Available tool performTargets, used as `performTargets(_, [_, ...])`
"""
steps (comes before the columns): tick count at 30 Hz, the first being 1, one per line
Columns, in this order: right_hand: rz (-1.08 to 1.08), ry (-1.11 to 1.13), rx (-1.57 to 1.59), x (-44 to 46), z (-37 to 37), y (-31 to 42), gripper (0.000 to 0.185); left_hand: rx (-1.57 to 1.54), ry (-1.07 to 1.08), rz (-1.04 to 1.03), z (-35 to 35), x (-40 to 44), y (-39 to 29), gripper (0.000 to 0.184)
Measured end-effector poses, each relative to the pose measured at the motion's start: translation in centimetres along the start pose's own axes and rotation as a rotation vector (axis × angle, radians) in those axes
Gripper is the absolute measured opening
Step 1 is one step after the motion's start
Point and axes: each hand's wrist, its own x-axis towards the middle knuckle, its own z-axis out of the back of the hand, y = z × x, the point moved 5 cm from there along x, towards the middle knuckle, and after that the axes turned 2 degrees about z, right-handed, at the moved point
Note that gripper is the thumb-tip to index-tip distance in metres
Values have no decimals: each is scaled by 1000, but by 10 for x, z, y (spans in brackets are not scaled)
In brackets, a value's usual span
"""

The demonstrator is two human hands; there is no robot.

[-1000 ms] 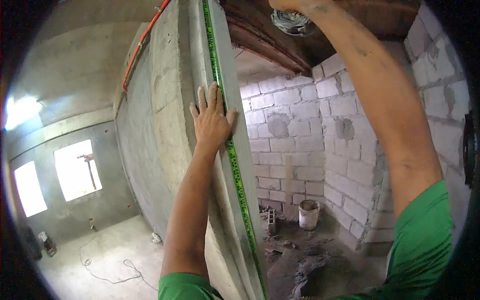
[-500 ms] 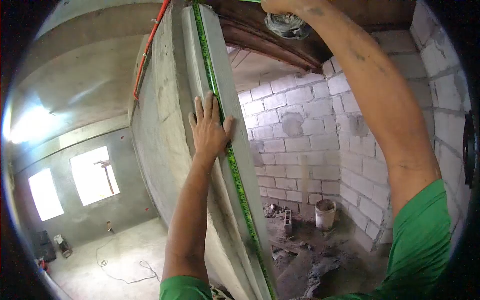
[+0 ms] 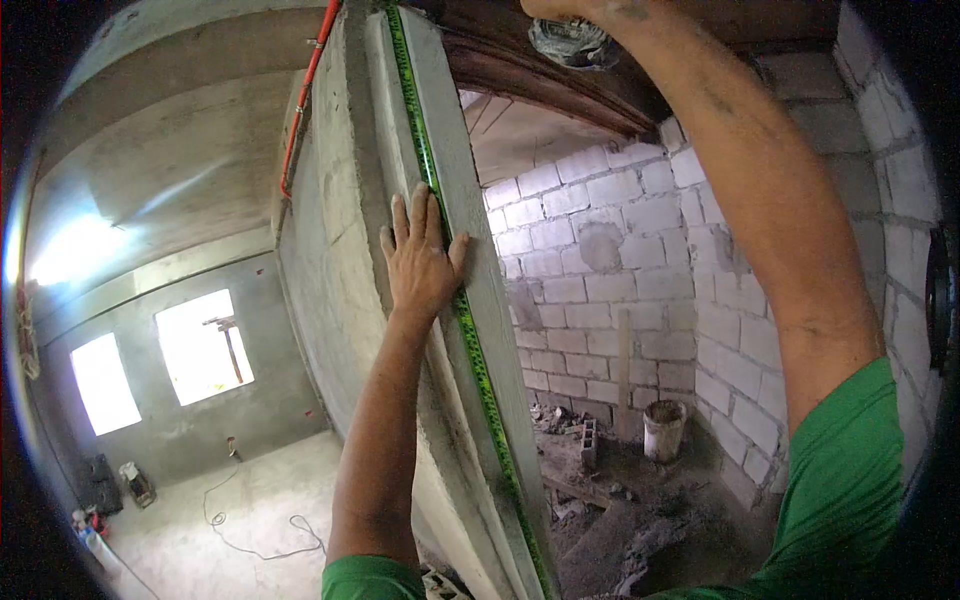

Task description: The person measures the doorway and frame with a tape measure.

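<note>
A bright green measuring tape point(image 3: 478, 375) with black markings runs along the grey edge face of a plastered wall point(image 3: 458, 240), from the top of the view to the bottom. My left hand point(image 3: 424, 262) lies flat over the tape at mid-height, fingers stretched upward and thumb out to the right. Raised to the top edge of the view is my right hand point(image 3: 560, 8), mostly cut off, its fingers out of sight. Just below it, a crumpled, clear plastic-like bundle point(image 3: 572, 45) sits against the dark brown overhead beam point(image 3: 540, 85).
An orange conduit point(image 3: 309, 100) climbs the wall's left side. On the left, a cable point(image 3: 250, 550) lies on the pale floor below two bright windows. Beyond the opening at right stand a block wall point(image 3: 600, 290), a dirty white bucket point(image 3: 664, 435) and a hollow block point(image 3: 589, 443) amid rubble.
The view has shifted slightly, so the rooms appear a little to the right. My right hand sits slightly higher, and the green strip beside it has left view. My left hand stays put.
</note>
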Motion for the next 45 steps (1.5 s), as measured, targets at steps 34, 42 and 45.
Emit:
performTargets(34, [0,-35,94,-2,-26,-9,25,-28,-33,-41,-2,-2,0,71])
performTargets(42, [48,-86,102,-10,-25,-18,24,-27,-18,-27,-4,-2,-3,70])
performTargets(45, [56,-29,114,-11,-25,-19,24,-30,-18,-29,-4,-1,-3,70])
